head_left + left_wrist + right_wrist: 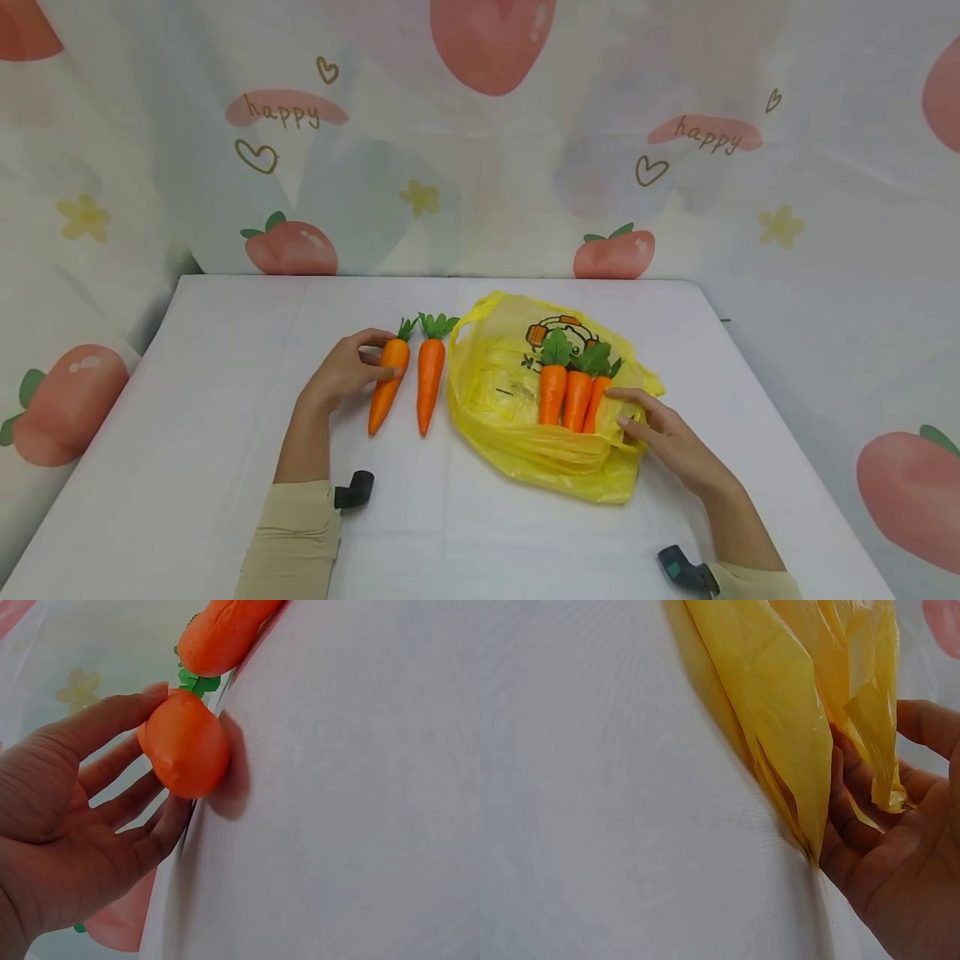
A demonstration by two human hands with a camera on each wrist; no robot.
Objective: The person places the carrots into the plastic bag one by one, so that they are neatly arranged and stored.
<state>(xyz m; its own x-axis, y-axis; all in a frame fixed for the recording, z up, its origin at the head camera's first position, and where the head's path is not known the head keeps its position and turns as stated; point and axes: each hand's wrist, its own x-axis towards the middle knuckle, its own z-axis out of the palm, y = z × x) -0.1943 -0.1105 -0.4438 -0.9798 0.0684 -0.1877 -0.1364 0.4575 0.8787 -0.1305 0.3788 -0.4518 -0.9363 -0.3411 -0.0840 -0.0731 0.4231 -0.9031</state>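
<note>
Item 1: left hand (345,372). Fingers curled round the thick end of a toy carrot (387,385), thumb on top. The carrot lies on the white desk (225,375), tip toward 6 o'clock, green leaves toward 12. The grip sits at the heavy end, probably for a level lift.

Item 2: second toy carrot (430,379). Just beside the first, at its 3 o'clock, parallel, untouched.

Item 3: yellow plastic bag (517,442). Lies flat at 3 o'clock of the loose carrots, mouth facing 12 o'clock, with a printed emblem near the upper edge.

Item 4: three bagged carrots (573,396). Packed side by side against the bag's right half, leaves up. Whether they rest inside the film or upon it cannot be told from the head view.

Item 5: right hand (663,437). At 4 o'clock of the bag, its fingers bent into the gathered plastic; likely holding the edge steady and the mouth open.

View notes: the left wrist view shows the fingers (112,720) cupping the carrot's rounded end (185,742), palm loosely spread, with the neighbour above it. The right wrist view shows fingertips (851,791) tucked among the bag's folds (780,697), which the head view leaves unclear.
</note>
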